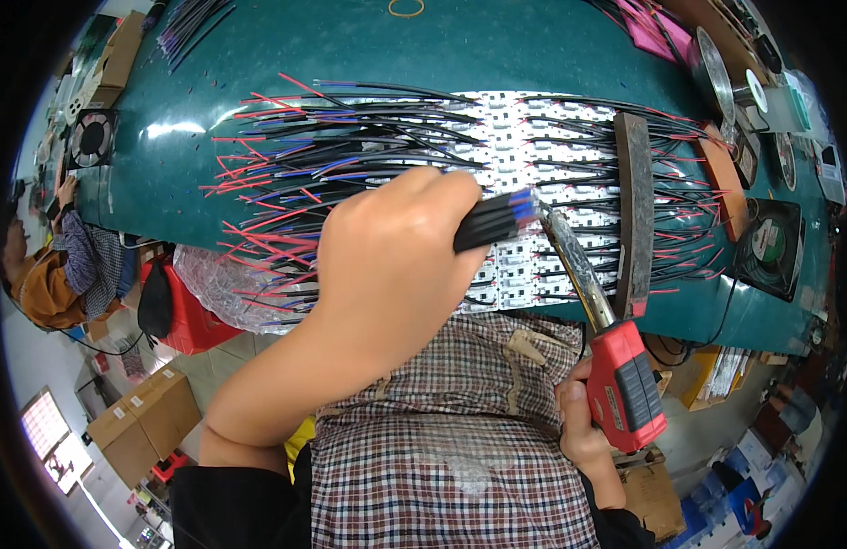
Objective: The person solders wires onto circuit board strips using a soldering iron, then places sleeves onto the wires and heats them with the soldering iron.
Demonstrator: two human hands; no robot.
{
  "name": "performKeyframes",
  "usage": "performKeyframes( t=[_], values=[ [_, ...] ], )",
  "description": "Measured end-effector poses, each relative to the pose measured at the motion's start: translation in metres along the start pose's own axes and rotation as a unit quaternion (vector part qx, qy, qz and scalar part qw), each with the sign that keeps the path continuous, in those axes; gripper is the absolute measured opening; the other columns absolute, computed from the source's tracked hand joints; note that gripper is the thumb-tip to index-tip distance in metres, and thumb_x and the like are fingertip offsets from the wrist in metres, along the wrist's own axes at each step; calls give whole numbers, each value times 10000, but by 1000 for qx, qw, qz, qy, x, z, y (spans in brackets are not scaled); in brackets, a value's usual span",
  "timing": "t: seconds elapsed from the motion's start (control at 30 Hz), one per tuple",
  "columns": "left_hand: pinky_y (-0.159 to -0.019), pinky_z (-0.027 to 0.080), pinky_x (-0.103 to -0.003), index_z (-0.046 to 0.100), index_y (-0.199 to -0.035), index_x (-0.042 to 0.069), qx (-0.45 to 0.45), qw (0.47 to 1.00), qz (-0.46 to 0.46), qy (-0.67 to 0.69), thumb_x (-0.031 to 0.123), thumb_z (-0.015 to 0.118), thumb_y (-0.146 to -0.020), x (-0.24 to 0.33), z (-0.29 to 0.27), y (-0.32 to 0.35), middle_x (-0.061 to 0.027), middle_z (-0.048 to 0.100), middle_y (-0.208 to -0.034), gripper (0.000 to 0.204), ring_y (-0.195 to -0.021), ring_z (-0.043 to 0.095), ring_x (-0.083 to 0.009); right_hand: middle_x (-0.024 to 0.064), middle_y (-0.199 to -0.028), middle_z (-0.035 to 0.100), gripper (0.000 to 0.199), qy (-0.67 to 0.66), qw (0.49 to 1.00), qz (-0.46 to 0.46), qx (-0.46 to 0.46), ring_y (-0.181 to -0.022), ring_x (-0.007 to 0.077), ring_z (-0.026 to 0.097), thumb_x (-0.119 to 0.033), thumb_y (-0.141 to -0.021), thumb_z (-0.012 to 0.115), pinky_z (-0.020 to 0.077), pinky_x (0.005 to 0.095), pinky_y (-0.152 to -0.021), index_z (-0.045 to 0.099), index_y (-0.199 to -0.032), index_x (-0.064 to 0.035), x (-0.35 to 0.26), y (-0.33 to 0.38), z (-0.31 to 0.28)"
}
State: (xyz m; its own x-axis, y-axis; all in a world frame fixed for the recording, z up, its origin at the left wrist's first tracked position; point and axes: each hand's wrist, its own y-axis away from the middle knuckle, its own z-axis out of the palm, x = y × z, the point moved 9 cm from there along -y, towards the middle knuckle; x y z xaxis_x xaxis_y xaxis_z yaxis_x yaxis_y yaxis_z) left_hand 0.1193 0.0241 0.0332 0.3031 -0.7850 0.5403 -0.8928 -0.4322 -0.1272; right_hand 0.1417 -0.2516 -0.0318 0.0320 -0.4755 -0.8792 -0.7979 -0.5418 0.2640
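Note:
My left hand [396, 242] is closed around a bundle of black cables [487, 226] with blue and reddish wire ends, held above the boards. My right hand [583, 421], low on the right, grips a red and black soldering iron [627, 389]. Its metal barrel points up and left, and the tip is close to the bundle's wire ends; whether they touch, I cannot tell. Beneath lie rows of white circuit boards [510, 114] with black cables running out to both sides. A long dark bar [634, 220] rests across the cables on the right.
The boards lie on a green table [350, 46]. At the right are an orange block [723, 188], a square black fan [769, 247] and wire spools [712, 78]. Another fan [94, 137] stands at the left, where a person [71, 265] sits. Clear plastic wrap [226, 288] hangs over the near edge.

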Motion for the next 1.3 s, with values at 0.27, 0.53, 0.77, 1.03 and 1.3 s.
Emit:
performKeyframes(
  t=[0.27,0.53,0.77,1.03,1.3],
  values=[
    [-648,513,-427,704,-864,9,-27,999,-13,-12,137,794,-757,-17,24,-9,-145,676,-771,189,-709,667,-343,129,-856,651,169,50,997,-55,-17,-709,283,663,-86,-837,726,529,345,-638,680,-968,8,-5,-4,10],
    [-671,521,-454,694,-806,7,-75,997,-5,-36,187,778,-769,-17,27,-20,-169,671,-745,202,-719,661,-375,165,-928,667,189,71,992,-101,-26,-753,293,690,-66,-810,732,559,349,-666,685,-972,20,-15,-12,17],
    [-715,531,-485,702,-813,-3,-119,990,18,-70,214,765,-773,-15,31,-30,-200,673,-749,229,-746,667,-402,167,-935,667,244,113,982,-150,-28,-752,296,693,-20,-764,716,562,344,-676,671,-997,38,-18,-9,22],
    [-756,534,-486,701,-798,-24,-170,981,2,-91,201,752,-770,-18,38,-41,-215,672,-752,232,-778,677,-403,155,-904,677,345,114,975,-190,-17,-734,270,696,23,-742,721,561,330,-677,625,-1073,46,-33,-14,23],
    [-761,539,-480,706,-789,-34,-180,979,-10,-91,200,751,-766,-20,39,-41,-221,676,-761,239,-776,677,-408,159,-926,672,302,111,984,-136,-6,-724,302,691,-31,-761,747,563,343,-667,643,-1037,37,-17,-8,23]
  ],
)
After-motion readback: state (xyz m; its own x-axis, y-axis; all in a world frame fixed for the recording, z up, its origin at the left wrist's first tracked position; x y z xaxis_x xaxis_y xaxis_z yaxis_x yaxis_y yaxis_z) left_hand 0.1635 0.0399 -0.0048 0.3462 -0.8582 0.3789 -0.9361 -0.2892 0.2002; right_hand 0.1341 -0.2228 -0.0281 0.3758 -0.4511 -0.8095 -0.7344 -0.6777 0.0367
